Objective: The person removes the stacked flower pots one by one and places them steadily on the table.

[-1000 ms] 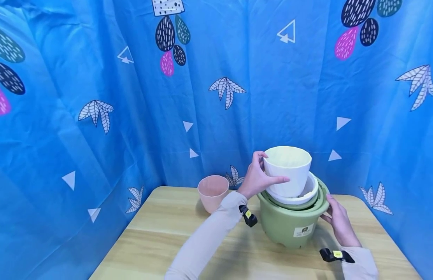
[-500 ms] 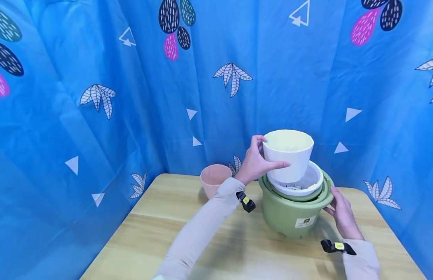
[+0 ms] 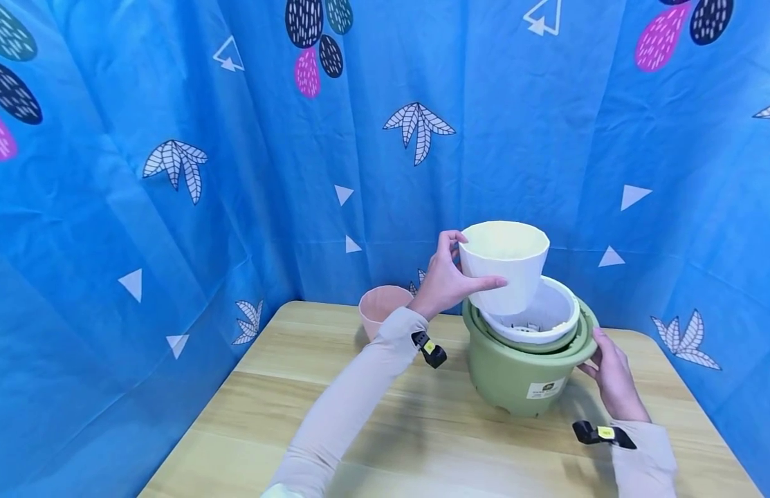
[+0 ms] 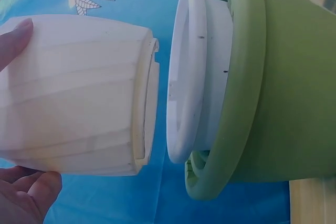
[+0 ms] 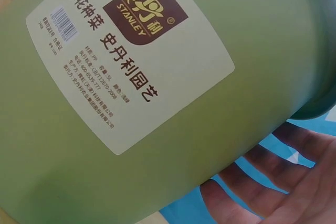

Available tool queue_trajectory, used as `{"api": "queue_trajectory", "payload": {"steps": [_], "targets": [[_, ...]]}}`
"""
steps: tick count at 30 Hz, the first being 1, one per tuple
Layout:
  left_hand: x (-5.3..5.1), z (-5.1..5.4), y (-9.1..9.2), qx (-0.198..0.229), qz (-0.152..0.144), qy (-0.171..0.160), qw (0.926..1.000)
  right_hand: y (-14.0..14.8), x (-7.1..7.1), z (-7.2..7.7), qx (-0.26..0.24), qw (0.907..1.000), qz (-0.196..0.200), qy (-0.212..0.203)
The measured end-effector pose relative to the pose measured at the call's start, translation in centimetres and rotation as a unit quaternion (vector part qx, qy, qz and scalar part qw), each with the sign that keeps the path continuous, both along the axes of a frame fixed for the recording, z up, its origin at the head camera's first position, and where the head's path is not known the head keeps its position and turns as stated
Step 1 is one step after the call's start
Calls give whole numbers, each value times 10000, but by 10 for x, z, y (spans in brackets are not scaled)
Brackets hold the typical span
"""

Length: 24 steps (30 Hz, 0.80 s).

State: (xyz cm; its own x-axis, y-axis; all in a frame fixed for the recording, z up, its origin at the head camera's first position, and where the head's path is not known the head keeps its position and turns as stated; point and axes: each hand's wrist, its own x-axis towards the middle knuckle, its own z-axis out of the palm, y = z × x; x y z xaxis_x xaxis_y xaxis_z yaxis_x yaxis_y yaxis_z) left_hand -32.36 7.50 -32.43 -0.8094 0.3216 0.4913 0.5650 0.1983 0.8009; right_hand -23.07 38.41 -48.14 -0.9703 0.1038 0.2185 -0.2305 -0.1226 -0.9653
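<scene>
My left hand (image 3: 443,277) grips a white flowerpot (image 3: 506,283) by its side, thumb across the front. In the left wrist view, a gap separates that pot's base (image 4: 148,103) from the rim of a second white pot (image 4: 190,72). This second pot (image 3: 555,304) sits nested in green pots. The large outer green flowerpot (image 3: 512,380) stands on the table with a label on its front. My right hand (image 3: 618,380) holds it at the right side, thumb at the rim; in the right wrist view, fingers (image 5: 252,182) touch its wall below the rim.
A pink flowerpot (image 3: 381,304) stands on the wooden table (image 3: 285,387) at the back, partly behind the left wrist. A blue patterned curtain (image 3: 335,138) hangs close behind the table and along its left side.
My left hand has lifted the white flowerpot up out of the nested white pot, then shifted it slightly left. My right hand stays on the green flowerpot. The head view has tilted down.
</scene>
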Motion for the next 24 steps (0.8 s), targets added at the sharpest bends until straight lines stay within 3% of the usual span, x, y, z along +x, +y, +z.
{"api": "queue_trajectory", "payload": {"steps": [24], "targets": [[-8, 0, -27, 300, 101, -57, 9995, 1, 0, 0, -129, 9999, -18, 61]]}}
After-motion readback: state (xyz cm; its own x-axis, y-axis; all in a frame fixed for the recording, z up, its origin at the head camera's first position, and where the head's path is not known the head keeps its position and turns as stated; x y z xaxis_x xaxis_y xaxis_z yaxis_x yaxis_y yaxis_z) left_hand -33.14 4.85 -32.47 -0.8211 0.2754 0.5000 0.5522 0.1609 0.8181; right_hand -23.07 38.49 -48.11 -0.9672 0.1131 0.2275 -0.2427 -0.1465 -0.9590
